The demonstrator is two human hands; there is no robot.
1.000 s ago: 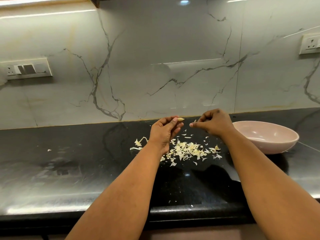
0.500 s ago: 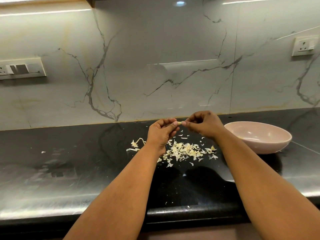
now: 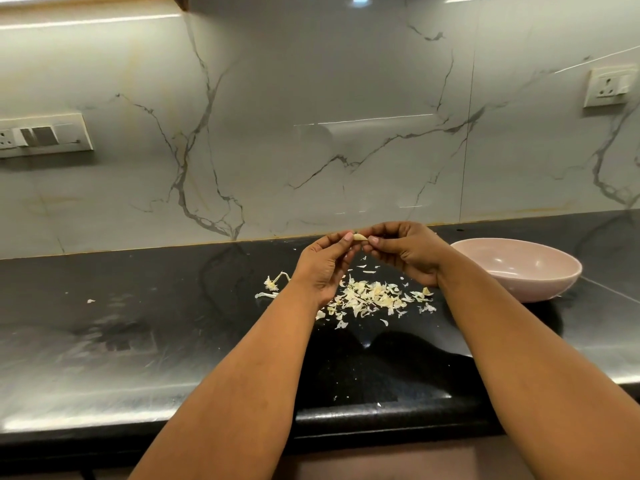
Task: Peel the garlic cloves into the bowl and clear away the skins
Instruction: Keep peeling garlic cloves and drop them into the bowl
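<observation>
Both hands, left hand (image 3: 323, 268) and right hand (image 3: 407, 251), pinch a small pale garlic clove (image 3: 360, 238) between fingertips.

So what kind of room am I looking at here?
Most likely a home kitchen: a dark stone counter against a marble-look wall with sockets, a pink bowl, and garlic skins scattered under both hands.
</observation>
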